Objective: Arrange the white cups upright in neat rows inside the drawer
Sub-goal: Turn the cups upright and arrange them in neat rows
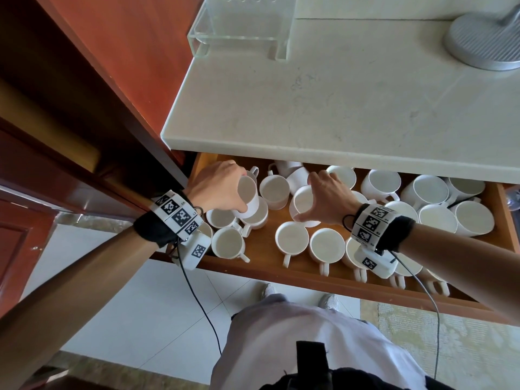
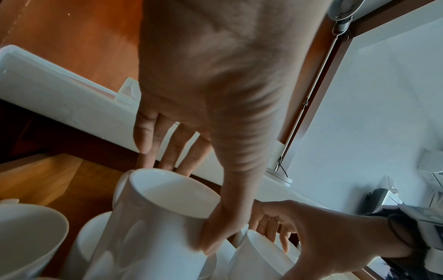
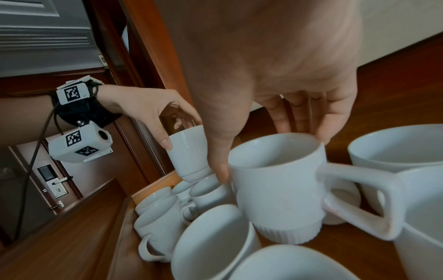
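Note:
An open wooden drawer (image 1: 281,274) holds several white handled cups. My left hand (image 1: 239,190) grips one cup (image 1: 249,199) by its rim, thumb on the near side, and holds it tilted above the cups at the drawer's left end. The left wrist view shows that cup (image 2: 148,236) between thumb and fingers (image 2: 167,151). My right hand (image 1: 308,197) grips a second cup (image 1: 301,206) by its rim in the drawer's middle. In the right wrist view this cup (image 3: 280,204) hangs clear of the drawer floor, its handle (image 3: 359,199) pointing toward the wrist.
The pale stone countertop (image 1: 309,108) overhangs the drawer's back. Two cups (image 1: 292,171) lie on their sides under its edge. Upright cups (image 1: 291,237) line the front, and more crowd the right end (image 1: 430,190). A red-brown cabinet (image 1: 84,108) borders the left. Bare drawer floor (image 1: 270,218) shows between my hands.

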{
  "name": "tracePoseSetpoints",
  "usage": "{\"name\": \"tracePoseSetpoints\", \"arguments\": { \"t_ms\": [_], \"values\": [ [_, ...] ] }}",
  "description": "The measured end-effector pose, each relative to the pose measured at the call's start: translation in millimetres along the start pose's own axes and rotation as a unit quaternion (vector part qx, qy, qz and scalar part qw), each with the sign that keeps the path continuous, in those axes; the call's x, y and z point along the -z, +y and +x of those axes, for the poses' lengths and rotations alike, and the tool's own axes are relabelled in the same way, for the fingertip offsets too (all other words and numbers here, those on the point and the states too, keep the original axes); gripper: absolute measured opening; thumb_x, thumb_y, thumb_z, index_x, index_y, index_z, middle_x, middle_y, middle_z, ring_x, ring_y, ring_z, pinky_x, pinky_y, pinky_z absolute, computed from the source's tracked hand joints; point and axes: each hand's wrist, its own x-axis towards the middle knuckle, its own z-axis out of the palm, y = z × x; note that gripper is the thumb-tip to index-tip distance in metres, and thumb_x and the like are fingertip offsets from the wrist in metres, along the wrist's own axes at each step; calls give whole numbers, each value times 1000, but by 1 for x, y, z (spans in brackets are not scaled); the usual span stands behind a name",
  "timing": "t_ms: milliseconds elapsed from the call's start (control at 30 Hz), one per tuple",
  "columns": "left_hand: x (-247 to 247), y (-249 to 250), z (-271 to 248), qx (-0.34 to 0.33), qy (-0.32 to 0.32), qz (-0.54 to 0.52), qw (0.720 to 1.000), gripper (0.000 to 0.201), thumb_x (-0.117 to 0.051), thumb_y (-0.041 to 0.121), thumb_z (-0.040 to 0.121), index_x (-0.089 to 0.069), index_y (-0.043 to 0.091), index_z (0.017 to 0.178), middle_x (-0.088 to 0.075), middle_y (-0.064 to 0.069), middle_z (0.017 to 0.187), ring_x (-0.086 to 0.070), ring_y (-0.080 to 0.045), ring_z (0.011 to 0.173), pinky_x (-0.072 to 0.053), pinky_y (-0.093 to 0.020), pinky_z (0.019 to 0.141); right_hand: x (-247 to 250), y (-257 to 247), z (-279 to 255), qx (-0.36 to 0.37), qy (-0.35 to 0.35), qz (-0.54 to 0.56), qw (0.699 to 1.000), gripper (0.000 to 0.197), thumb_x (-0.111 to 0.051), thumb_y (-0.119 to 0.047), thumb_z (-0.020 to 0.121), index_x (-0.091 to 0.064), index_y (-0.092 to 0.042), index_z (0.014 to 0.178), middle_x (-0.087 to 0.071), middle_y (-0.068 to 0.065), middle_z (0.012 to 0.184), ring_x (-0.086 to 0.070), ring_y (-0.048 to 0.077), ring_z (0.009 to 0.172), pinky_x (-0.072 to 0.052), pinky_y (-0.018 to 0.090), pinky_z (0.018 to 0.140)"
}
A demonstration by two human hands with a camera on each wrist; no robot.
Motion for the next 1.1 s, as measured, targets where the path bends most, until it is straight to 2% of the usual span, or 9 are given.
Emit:
{"name": "tracePoseSetpoints", "arguments": {
  "t_ms": [133,233,333,467,567,733,833,1100],
  "values": [
    [-1,0,2,1,-3,0,1000,64,-86,46,58,-67,19,112,-58,6,99,-60,-19,89,-50,-32,66,0,4,0,-19,-5,4,1000,90,-82,-70,57,-48,-11,116,-52,6,112,-51,27,102,-50,38,73],
    [-1,2,3,-6,-3,-8,1000,64,-87,44,59,-66,22,115,-56,7,98,-58,-17,89,-45,-30,63,-3,6,-1,-46,-6,-6,999,88,-82,-68,57,-46,-11,113,-53,8,111,-54,32,101,-44,38,66],
    [1,4,3,-11,0,-14,1000,65,-88,42,61,-65,26,120,-52,8,97,-54,-17,90,-36,-29,62,-8,9,-3,-54,-13,-20,998,90,-81,-66,59,-45,-9,118,-53,9,113,-54,35,104,-40,36,66],
    [1,6,5,-9,-5,-9,1000,63,-87,42,61,-66,24,117,-53,7,97,-56,-18,90,-37,-28,59,-13,10,-3,-50,-20,-37,998,91,-80,-67,62,-45,-8,121,-52,10,116,-55,35,107,-40,36,67],
    [-1,8,7,-11,-6,-3,1000,66,-87,43,61,-66,25,121,-53,7,98,-56,-18,91,-35,-26,56,-15,6,-2,-51,-22,-66,996,93,-80,-69,62,-44,-8,124,-52,10,119,-55,34,108,-40,36,67],
    [-4,12,10,-9,-11,-2,1000,71,-86,43,61,-64,25,126,-49,10,97,-53,-16,91,-43,-31,66,-19,0,-1,-46,-30,-109,993,95,-77,-73,63,-44,-9,125,-51,10,121,-55,32,108,-39,35,67],
    [-6,13,11,-10,-11,-3,1000,70,-86,43,60,-65,26,125,-50,9,96,-55,-17,90,-44,-30,66,-20,-2,2,-40,-43,-115,992,94,-77,-73,63,-45,-9,125,-51,10,122,-54,31,109,-39,35,67],
    [-8,14,12,-14,-11,-6,1000,70,-86,44,59,-66,28,124,-56,7,100,-59,-18,92,-47,-29,69,-27,12,10,-51,-69,-47,995,100,-82,-76,56,-47,-7,120,-55,12,118,-57,37,109,-45,39,73]
  ]
}}
